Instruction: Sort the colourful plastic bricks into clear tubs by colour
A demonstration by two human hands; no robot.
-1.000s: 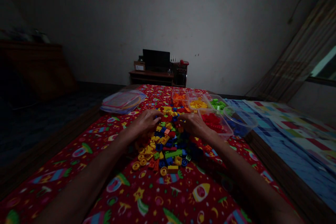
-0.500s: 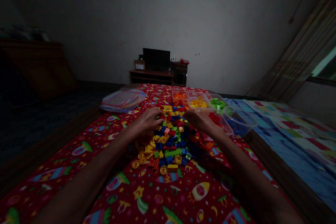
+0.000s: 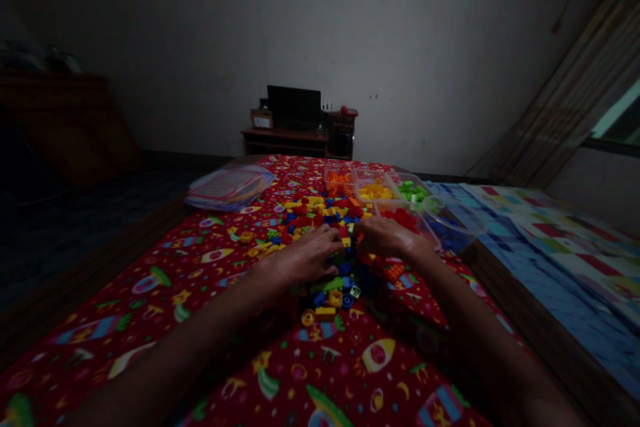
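A pile of toy building blocks (image 3: 327,203) in yellow, red, blue and green is spread over the red patterned cloth. My left hand (image 3: 315,255) reaches across the near part of the pile, thumb and fingers apart and over the blocks. Just to its right, my right hand (image 3: 384,237) points its bent fingers down at the pile's right side; the fingertips are close together, and anything between them is too dark to make out. In front of my left hand lie a yellow block (image 3: 325,311) and a yellow round piece (image 3: 307,317).
Clear plastic boxes stand behind and right of the pile: one with orange blocks (image 3: 340,181), others with yellow (image 3: 376,190), green (image 3: 413,191) and red blocks (image 3: 400,217). A round tub (image 3: 463,230) holds blue blocks. Stacked lids (image 3: 227,188) lie at the left.
My left hand has moved right and nearer, over the front of the pile. Blocks there now lie spread farther left. My right hand has come slightly nearer.
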